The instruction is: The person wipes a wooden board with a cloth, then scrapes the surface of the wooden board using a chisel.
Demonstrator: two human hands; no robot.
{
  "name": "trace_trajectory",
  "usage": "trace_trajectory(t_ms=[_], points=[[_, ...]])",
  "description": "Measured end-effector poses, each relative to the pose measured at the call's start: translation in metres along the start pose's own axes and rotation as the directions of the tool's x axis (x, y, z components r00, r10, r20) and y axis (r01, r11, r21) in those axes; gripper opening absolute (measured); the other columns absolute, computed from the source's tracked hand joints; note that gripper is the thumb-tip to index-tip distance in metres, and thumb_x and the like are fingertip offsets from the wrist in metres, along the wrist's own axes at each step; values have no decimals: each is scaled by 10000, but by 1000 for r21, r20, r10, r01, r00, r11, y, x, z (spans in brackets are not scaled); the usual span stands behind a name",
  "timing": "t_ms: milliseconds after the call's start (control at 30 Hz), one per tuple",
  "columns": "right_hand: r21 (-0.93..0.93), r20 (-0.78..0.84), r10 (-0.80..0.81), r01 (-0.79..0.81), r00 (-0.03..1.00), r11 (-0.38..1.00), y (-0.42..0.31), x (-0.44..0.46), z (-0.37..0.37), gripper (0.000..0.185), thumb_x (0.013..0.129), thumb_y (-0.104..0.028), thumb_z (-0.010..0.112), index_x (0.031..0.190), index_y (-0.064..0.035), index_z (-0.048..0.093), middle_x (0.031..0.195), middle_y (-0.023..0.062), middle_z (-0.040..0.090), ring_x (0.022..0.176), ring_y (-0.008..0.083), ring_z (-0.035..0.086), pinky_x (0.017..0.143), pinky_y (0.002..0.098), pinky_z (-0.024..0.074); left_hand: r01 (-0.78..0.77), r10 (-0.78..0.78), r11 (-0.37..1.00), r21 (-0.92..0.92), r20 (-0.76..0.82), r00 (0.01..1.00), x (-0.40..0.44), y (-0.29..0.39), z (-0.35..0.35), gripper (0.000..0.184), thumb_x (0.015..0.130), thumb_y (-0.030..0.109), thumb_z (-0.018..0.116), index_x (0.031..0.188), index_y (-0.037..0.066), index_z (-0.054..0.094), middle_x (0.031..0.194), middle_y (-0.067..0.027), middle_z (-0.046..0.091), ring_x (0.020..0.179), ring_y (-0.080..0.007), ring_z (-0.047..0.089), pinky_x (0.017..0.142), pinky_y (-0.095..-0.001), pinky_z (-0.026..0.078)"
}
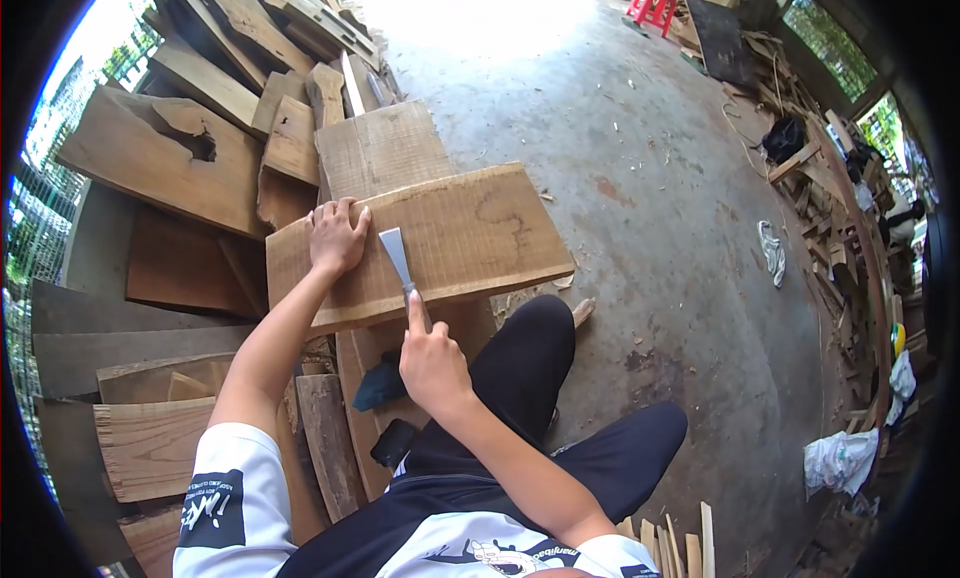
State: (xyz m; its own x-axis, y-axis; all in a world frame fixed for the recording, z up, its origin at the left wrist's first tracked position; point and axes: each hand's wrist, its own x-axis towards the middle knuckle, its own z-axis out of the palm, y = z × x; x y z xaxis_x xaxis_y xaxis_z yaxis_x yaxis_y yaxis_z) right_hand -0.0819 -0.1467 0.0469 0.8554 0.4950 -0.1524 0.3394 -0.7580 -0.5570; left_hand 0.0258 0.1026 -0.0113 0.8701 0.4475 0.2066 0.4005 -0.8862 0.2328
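Note:
A thick wooden board [480, 228] with visible grain and a darker ring-shaped mark lies across the pile in front of me. My left hand [338, 240] is on its left part, fingers bent at the far edge, gripping it. In my right hand [436, 363] is a putty knife [398, 261], held by its handle with the index finger stretched along it. The flat metal blade points away from me over the middle of the board; whether it touches the wood, I cannot tell.
Stacked planks and slabs [170, 158] crowd the left side, one with a large hole. Another board [385, 148] lies just beyond. Scrap wood [830, 248] lines the right wall. A red stool [652, 8] stands far back on the concrete floor [660, 228]. Thin sticks [690, 548] lie near my right.

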Motion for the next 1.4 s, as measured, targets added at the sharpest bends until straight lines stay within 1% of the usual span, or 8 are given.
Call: trace_trajectory(t_ms=[200, 400, 567, 600, 800, 833, 1333, 1400], points=[[29, 4, 3, -3, 1000, 1000, -1, -5, -9, 604, 1022, -186, 504, 1566, 6, 323, 908, 296, 626, 745, 430, 718, 661, 474, 617, -8, 8, 1000, 21, -11, 1000, 3, -2, 2, 503, 983, 529, 510, 1296, 154, 630, 1273, -123, 627, 1299, -279, 511, 1181, -466, 270], [-64, -24, 5, -6, 1000, 998, -10, -2, -1, 671, 946, -69, 499, 1579, 15, 296, 900, 245, 626, 719, 361, 734, 640, 425, 631, -21, 21, 1000, 21, -25, 999, 4, -3, 3, 496, 984, 524, 508, 1289, 156, 638, 1282, -122, 635, 1290, -282, 521, 1170, -459, 286], [-18, -15, 32, -32, 999, 999, -3, -10, 7, 609, 1028, -195, 505, 1582, -29, 312, 920, 275, 626, 768, 428, 724, 673, 471, 621, -13, 14, 998, 55, -13, 1000, 2, -1, 1, 501, 983, 536, 506, 1294, 166, 637, 1285, -117, 644, 1303, -279, 515, 1174, -457, 276], [-73, -38, 1, -3, 999, 997, -2, -7, 7, 693, 945, -65, 499, 1596, -12, 264, 918, 248, 631, 752, 383, 736, 653, 439, 632, -10, 11, 998, 56, -13, 1000, 3, -1, 1, 503, 984, 537, 504, 1298, 167, 635, 1284, -116, 644, 1303, -277, 515, 1176, -458, 275], [-58, -23, -2, 1, 1000, 998, -1, 8, 7, 693, 940, -55, 501, 1590, 0, 270, 926, 277, 637, 768, 393, 737, 671, 447, 633, -6, 7, 998, 60, -13, 1000, 2, 1, 0, 513, 982, 545, 500, 1303, 169, 636, 1298, -118, 638, 1309, -276, 512, 1182, -467, 269], [-18, -45, 18, -19, 999, 1000, 0, 6, 7, 595, 1032, -193, 511, 1572, -24, 327, 907, 293, 640, 776, 433, 723, 687, 481, 620, -4, 5, 998, 59, -14, 1000, 4, 0, -1, 513, 982, 545, 500, 1303, 169, 636, 1298, -118, 638, 1309, -276, 512, 1182, -467, 269], [-21, -28, 30, -31, 999, 999, 2, 18, 10, 602, 1040, -196, 491, 1581, -15, 300, 926, 314, 642, 802, 440, 725, 692, 489, 620, 2, -2, 999, 39, 16, 1000, 2, 0, -1, 536, 983, 551, 498, 1326, 159, 622, 1311, -120, 634, 1324, -285, 505, 1192, -475, 263], [-83, -64, -7, 1, 998, 997, 2, 30, 11, 687, 951, -60, 501, 1592, 4, 265, 927, 279, 634, 770, 389, 738, 669, 436, 632, -2, 1, 999, 47, 8, 1000, 2, -1, 0, 539, 983, 552, 497, 1328, 156, 622, 1313, -121, 634, 1324, -286, 505, 1193, -473, 263]])
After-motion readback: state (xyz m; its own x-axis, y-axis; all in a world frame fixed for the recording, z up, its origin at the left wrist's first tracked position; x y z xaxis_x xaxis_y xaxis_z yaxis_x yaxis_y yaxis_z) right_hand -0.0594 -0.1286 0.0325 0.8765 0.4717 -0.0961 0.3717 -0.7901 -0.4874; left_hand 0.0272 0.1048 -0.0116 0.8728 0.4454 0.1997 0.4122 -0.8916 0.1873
